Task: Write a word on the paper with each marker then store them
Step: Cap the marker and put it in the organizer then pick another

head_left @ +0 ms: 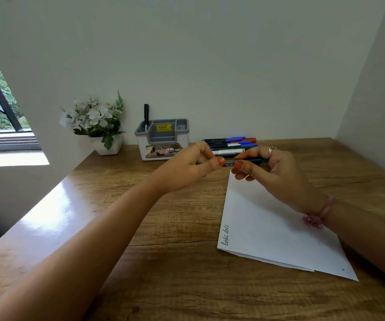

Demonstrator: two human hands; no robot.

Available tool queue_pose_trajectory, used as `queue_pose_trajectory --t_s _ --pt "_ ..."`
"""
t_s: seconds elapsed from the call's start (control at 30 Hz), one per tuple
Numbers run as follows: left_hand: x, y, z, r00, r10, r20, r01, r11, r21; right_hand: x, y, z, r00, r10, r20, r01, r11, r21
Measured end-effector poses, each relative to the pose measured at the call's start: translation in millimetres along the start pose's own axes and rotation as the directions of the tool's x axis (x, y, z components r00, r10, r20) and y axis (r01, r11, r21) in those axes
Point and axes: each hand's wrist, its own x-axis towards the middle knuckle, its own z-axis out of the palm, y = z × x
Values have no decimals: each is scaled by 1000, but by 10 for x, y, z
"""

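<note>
Both hands [194, 166] [272, 172] grip one green marker [244, 161] horizontally above the paper [268, 228].

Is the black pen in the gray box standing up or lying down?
Standing up. The black pen sticks straight up out of the left compartment of the gray organizer, its top well above the rim.

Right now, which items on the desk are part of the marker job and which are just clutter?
In the job:
- green marker, held by left hand and right hand
- paper
- loose markers
- organizer, black marker stored in it

Lying about:
- flower pot
</note>
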Motion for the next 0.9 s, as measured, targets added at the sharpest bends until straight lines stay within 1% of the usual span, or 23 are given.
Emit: queue_pose_trajectory --t_s 0.03,0.1,0.17,0.2,0.27,0.3,0.33,0.37,0.47,0.53,0.57,0.6,0.67,0.7,0.73,0.8,0.83,0.9 --pt "4 24 -34 999 -19 -38 18 999 -41 18 -17 1 1000 -15 3 15 999 -38" --pt "20 60 -121 994 -88 -61 77 983 -167 60 -35 -3 999 -45 -12 43 992 -122" --pt "20 76 -188 983 -175 -62 143 925 -351 90 -35 -16 995 -69 -68 57 984 -171" --pt "18 82 -193 974 -211 -80 150 871 -468 97 -25 -20 993 -74 -95 56 982 -181" --pt "17 126 -150 960 -247 -133 83 703 -706 79 16 -1 990 -51 -130 29 986 -164" --pt "22 143 -108 953 -259 -157 40 621 -783 61 35 22 990 -31 -139 10 989 -148" --pt "28 149 -53 946 -271 -179 9 574 -819 38 49 52 989 -20 -144 -1 990 -144" --pt "39 140 7 939 -283 -197 -5 561 -828 21 62 81 989 -15 -144 -8 988 -155" --pt "73 143 168 916 -313 -252 9 644 -765 -12 70 148 994 23 -110 -42 984 -175" --pt "113 178 110 882 -329 -338 -29 678 -734 -17 71 161 997 62 -43 -70 972 -225" --pt "146 196 17 852 -328 -408 -62 710 -701 -18 77 163 996 86 -1 -83 958 -274" --pt "189 200 -110 812 -310 -495 -95 766 -636 -29 97 165 992 118 36 -101 943 -317" --pt "290 194 -423 712 -218 -668 -123 898 -423 -49 153 172 981 179 79 -139 922 -361" --pt "338 170 -583 658 -164 -735 -111 944 -310 -58 183 176 975 203 95 -151 910 -386" --pt "381 141 -733 608 -118 -785 -89 973 -215 -68 205 182 970 217 110 -152 894 -421" --pt "476 26 -994 530 -58 -846 -52 994 -100 -83 232 190 967 225 123 -138 859 -493" --pt "525 -46 -1101 505 -48 -862 -28 997 -72 -86 237 191 967 223 126 -127 844 -522" --pt "616 -195 -1242 482 -51 -875 30 999 -42 -89 239 199 965 212 154 -91 821 -564"
